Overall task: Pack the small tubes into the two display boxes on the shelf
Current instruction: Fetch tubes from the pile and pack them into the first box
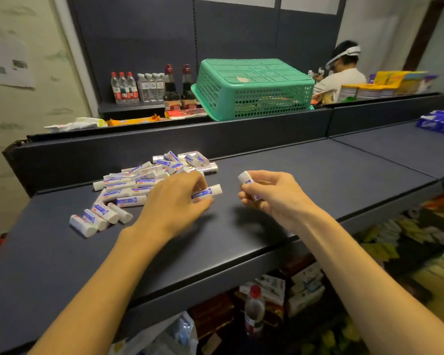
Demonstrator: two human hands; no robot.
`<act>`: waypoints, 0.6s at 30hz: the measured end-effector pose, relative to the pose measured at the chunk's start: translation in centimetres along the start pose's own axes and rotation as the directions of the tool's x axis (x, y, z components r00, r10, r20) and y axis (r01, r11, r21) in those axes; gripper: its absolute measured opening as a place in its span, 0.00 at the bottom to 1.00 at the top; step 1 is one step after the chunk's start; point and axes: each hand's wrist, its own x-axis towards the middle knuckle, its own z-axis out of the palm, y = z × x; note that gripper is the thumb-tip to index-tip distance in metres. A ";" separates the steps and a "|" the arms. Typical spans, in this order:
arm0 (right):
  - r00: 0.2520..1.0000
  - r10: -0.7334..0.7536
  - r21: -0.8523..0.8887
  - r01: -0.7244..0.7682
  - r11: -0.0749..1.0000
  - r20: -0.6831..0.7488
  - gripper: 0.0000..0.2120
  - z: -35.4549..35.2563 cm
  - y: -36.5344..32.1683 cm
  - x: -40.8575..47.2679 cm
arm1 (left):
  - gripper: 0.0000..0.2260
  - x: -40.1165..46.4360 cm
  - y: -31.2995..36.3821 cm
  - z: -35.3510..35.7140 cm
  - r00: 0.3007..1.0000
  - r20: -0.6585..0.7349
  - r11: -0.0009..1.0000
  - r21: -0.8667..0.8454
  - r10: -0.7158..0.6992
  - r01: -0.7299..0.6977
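Several small white tubes with blue labels lie in a loose pile (139, 183) on the dark shelf (318, 175), left of centre. My left hand (175, 203) hovers at the pile's right edge and grips one tube (208, 192) that points right. My right hand (269, 193) is held a little above the shelf and pinches another tube (245, 178), its white cap tilted up to the left. No display box shows in this view.
An upturned green plastic basket (254, 88) sits on the ledge behind the shelf, beside water bottles (136, 87) and two dark sauce bottles (180, 90). Blue packs (438, 123) lie far right. A person (341, 70) sits behind. Goods fill the lower shelf (292, 290).
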 end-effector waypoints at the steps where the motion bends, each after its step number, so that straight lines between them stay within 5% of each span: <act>1: 0.999 -0.043 -0.067 0.043 0.997 0.012 0.12 -0.9 0.1 -0.2 | 0.09 0.3 0.6 0.3 1.000 0.005 1.000 -0.002 0.006 -0.006; 7: 0.973 -0.224 -0.332 0.230 0.915 0.057 0.10 -7.1 0.1 0.1 | 0.09 2.6 4.6 3.2 0.999 0.010 0.999 0.007 0.042 -0.042; 13: 0.917 -0.376 -0.706 0.354 0.614 0.132 0.11 -17.8 -0.4 0.5 | 0.08 5.9 13.1 8.2 1.000 0.003 0.999 -0.012 0.030 -0.030; 18: 0.906 -0.373 -0.758 0.384 0.527 0.199 0.16 -28.6 -1.4 0.6 | 0.09 8.6 22.0 13.5 0.998 0.002 0.998 -0.015 0.057 -0.057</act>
